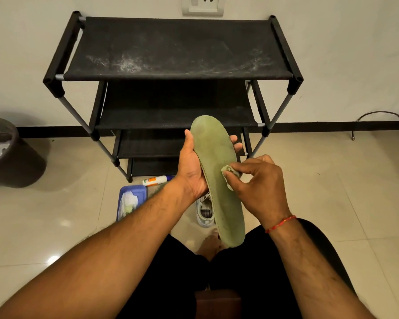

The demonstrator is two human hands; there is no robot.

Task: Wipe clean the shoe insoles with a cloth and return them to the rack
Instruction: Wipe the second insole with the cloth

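The left hand (191, 166) cradles a long olive-green foam insole (217, 157) from beneath, thumb hooked over one edge and fingertips over the other, with its toe pointing to twelve o'clock. The right hand (260, 187) pinches a small crumpled pale-green cloth (230, 175) against the insole's middle. A black fabric-shelved metal rack (171, 49) stands at twelve o'clock against the wall. A pale grey shoe (204, 210) lies on the tiles below the insole, with a blue plastic tray (131, 192) at its nine o'clock.

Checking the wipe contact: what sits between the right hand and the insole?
A small bunched cloth, pinched by the right hand and pressed on the green insole, which the left hand holds. Head view shows it.
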